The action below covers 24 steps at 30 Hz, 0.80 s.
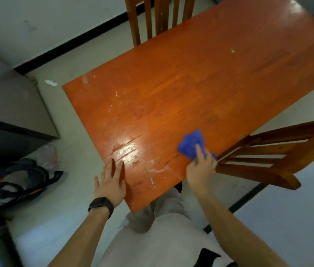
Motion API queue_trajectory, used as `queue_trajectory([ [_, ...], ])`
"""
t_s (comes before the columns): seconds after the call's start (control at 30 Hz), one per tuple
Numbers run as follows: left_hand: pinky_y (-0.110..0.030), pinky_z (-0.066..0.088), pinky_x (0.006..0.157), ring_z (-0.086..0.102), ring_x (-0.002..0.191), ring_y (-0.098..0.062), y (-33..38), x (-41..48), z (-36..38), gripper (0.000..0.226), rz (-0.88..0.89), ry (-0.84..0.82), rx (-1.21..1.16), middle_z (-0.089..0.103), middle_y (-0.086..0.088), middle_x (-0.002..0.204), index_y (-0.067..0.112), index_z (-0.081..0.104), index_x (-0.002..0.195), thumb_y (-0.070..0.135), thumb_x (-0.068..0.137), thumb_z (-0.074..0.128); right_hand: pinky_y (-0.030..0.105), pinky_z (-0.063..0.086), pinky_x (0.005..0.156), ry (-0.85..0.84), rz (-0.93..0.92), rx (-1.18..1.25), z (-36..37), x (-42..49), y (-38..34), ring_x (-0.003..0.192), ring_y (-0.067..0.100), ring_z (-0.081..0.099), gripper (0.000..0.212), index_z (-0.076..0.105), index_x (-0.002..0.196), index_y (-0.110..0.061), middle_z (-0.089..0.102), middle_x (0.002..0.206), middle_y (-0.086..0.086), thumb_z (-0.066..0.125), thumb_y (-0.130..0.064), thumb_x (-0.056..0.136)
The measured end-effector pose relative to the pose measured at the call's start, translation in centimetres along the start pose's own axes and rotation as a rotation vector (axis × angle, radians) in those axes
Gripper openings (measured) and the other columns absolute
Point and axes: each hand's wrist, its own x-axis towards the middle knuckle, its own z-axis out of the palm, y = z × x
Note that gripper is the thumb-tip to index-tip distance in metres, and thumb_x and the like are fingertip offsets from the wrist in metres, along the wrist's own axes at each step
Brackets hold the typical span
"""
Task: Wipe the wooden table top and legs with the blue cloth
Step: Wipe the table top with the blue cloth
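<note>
The orange wooden table top [190, 89] fills the middle of the head view, with wet streaks and white smears near its front corner. A crumpled blue cloth [191, 144] lies on the top near the right edge. My right hand [200, 168] grips the cloth's near part, index finger stretched over it. My left hand [112, 182] rests flat on the table's left front edge, fingers straight, a black watch on the wrist. The table legs are hidden under the top.
A wooden chair [267, 157] stands tilted against the table's right edge, right beside my right hand. Another chair [158, 18] is at the far side. A grey cabinet [12, 105] and a dark bag [15, 182] are on the left floor.
</note>
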Motion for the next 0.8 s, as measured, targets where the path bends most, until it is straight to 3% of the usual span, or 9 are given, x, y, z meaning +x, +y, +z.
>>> queue_trajectory([
  [0.07,-0.053,0.013,0.119,0.008,0.15,-0.025,-0.3,-0.5,0.2,0.069,-0.023,0.012,0.005,-0.01,0.001,0.164,0.033,0.003,0.155,0.036,0.099,0.041,0.049,0.043,0.093,-0.199,-0.198,0.035,1.3,-3.2,0.0,0.109,0.039,0.051,0.052,0.06,0.131,-0.021,0.058,0.13,0.013,0.054,-0.007,0.082],
  [0.17,-0.05,0.015,0.12,0.009,0.15,-0.024,-1.1,-1.4,0.9,0.071,-0.011,-0.022,0.011,-0.004,0.0,0.164,0.029,0.005,0.156,0.029,0.097,0.045,0.035,0.04,0.101,-0.376,-0.24,0.22,-1.1,0.2,-0.2,0.118,0.028,0.055,0.043,0.059,0.132,-0.015,0.061,0.128,0.011,0.052,-0.008,0.09],
  [0.23,-0.049,0.013,0.12,0.005,0.15,-0.023,-1.4,-2.0,1.5,0.08,0.015,-0.05,0.005,-0.007,0.001,0.164,0.027,0.002,0.156,0.02,0.093,0.049,0.031,0.039,0.104,-0.313,-0.179,0.201,-2.6,5.0,-0.1,0.122,0.019,0.053,0.043,0.054,0.137,-0.016,0.058,0.133,0.007,0.054,-0.012,0.095],
  [0.33,-0.049,0.009,0.121,0.001,0.151,-0.02,-1.7,-2.2,1.8,0.088,0.036,-0.049,0.014,-0.012,0.002,0.164,0.027,-0.003,0.156,0.009,0.087,0.049,0.041,0.034,0.111,-0.148,-0.007,0.113,-3.9,9.2,0.3,0.133,0.029,0.042,0.049,0.044,0.145,-0.017,0.047,0.144,0.01,0.05,-0.017,0.096],
  [0.5,-0.051,0.008,0.121,-0.003,0.151,-0.021,-3.6,-1.9,1.9,0.096,0.142,-0.034,0.127,-0.014,0.0,0.163,0.026,-0.008,0.155,-0.001,0.082,0.047,0.051,0.044,0.094,-0.062,-0.155,0.001,1.2,-3.7,0.1,0.117,0.04,0.049,0.049,0.056,0.136,-0.017,0.057,0.132,0.014,0.057,-0.007,0.088],
  [0.63,-0.054,0.007,0.119,-0.003,0.151,-0.022,-6.5,-1.2,1.2,0.1,0.276,-0.045,0.258,-0.016,0.007,0.162,0.034,-0.009,0.154,0.001,0.083,0.052,0.035,0.045,0.094,-0.305,-0.323,0.139,4.6,-16.0,-2.2,0.109,0.035,0.056,0.047,0.061,0.131,-0.018,0.063,0.125,0.012,0.056,-0.01,0.084],
  [0.67,-0.055,0.006,0.118,-0.003,0.151,-0.022,-7.1,-1.1,0.9,0.099,0.309,-0.037,0.294,-0.015,0.008,0.163,0.036,-0.01,0.154,0.003,0.084,0.053,0.031,0.043,0.096,-0.341,-0.307,0.217,4.5,-16.7,-3.0,0.113,0.033,0.057,0.046,0.061,0.13,-0.016,0.062,0.126,0.012,0.058,-0.006,0.085],
  [0.73,-0.056,0.004,0.118,-0.004,0.151,-0.023,-8.1,-0.6,0.3,0.097,0.362,-0.044,0.35,-0.015,0.008,0.163,0.037,-0.011,0.153,0.003,0.086,0.051,0.025,0.039,0.099,-0.249,-0.207,0.329,4.1,-15.2,-4.1,0.119,0.029,0.056,0.046,0.06,0.13,-0.012,0.06,0.129,0.013,0.062,0.001,0.086],
  [0.8,-0.057,0.003,0.118,-0.005,0.151,-0.023,-8.6,-0.4,0.2,0.098,0.385,-0.066,0.358,-0.016,0.008,0.162,0.037,-0.013,0.153,0.001,0.086,0.049,0.033,0.038,0.106,-0.082,-0.059,0.301,2.9,-11.4,-4.8,0.125,0.028,0.051,0.046,0.056,0.135,-0.013,0.055,0.135,0.013,0.06,-0.003,0.09],
])
